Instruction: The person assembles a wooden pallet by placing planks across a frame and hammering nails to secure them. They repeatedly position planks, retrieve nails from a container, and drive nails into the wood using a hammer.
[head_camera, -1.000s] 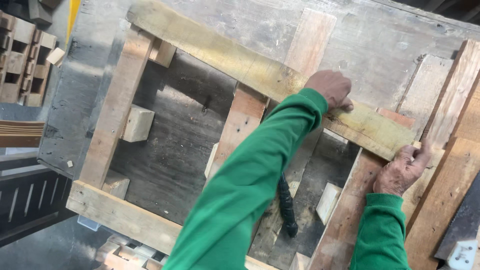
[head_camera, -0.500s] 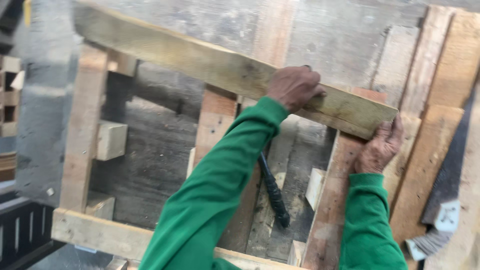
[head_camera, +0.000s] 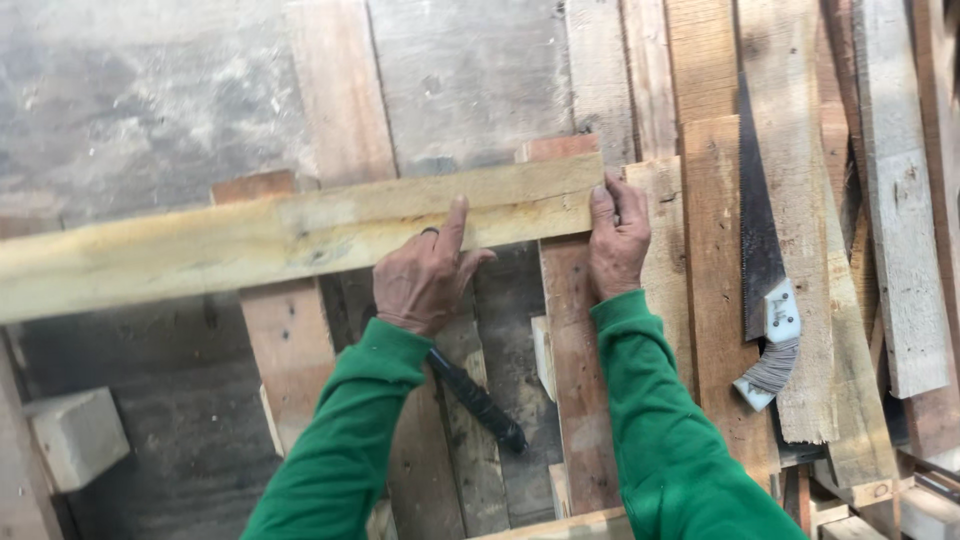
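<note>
Far left: loose wood block (head_camera: 75, 437) on floor. Long pale plank (head_camera: 300, 235) lies across pallet uprights, tilted slightly. My left hand (head_camera: 425, 280) flat on plank, forefinger stretched up, gripping nothing. Dark tool handle (head_camera: 478, 402) below wrist. My right hand (head_camera: 617, 243) curls round plank's end, fingers closed on it. Handsaw (head_camera: 765, 290) rests right on boards. Step judged: aligning plank end; next calls for squaring before fixing.

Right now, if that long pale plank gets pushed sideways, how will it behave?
The long plank looks stiff and would probably slide rather than bend. It lies flat across the pallet slats, so rolling seems unlikely. The left hand presses on it and the right hand steadies its end, suggesting the rough wood isn't slippery.
</note>
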